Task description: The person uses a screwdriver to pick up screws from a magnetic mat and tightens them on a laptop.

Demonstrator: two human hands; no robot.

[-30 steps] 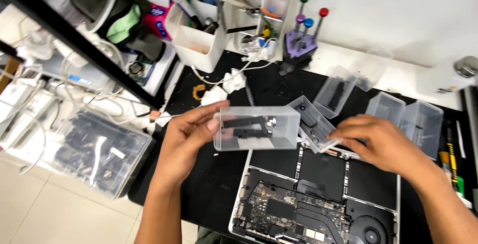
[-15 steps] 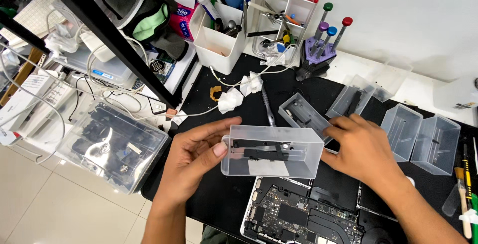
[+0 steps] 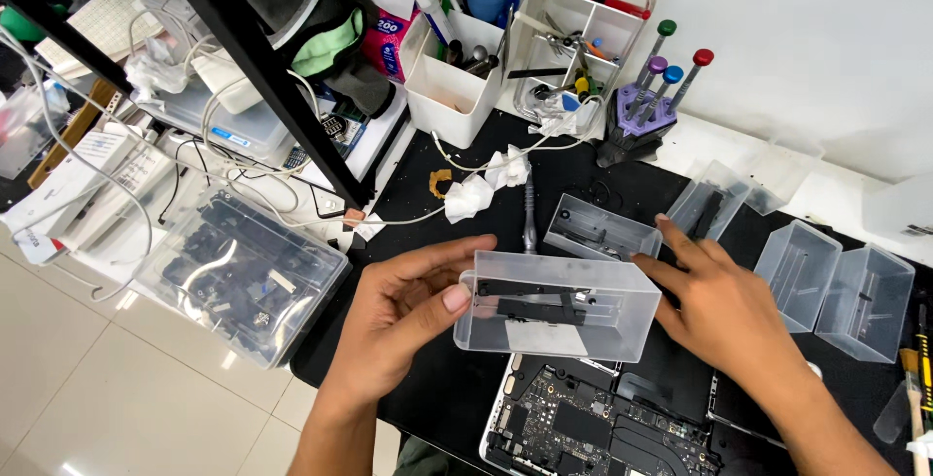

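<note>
My left hand (image 3: 403,311) grips the left end of a clear plastic box (image 3: 573,340) with flat black parts inside, holding it above the black mat (image 3: 457,389). On the box's right side rests my right hand (image 3: 724,311), fingers spread, index finger pointing toward a second clear box (image 3: 601,228) lying just behind. Under the held box sits an opened laptop (image 3: 593,432) with its circuit board and fan exposed.
More clear boxes (image 3: 841,287) stand at the right, one (image 3: 709,209) holding a black part. A purple stand of screwdrivers (image 3: 646,107), white tool bins (image 3: 457,78) and a white cable (image 3: 471,194) lie behind. A large clear bin of black parts (image 3: 238,272) sits left, on the floor.
The view has shifted so the hands and held box sit lower right. My right hand moved from the small parts at the right onto the box's right side.
</note>
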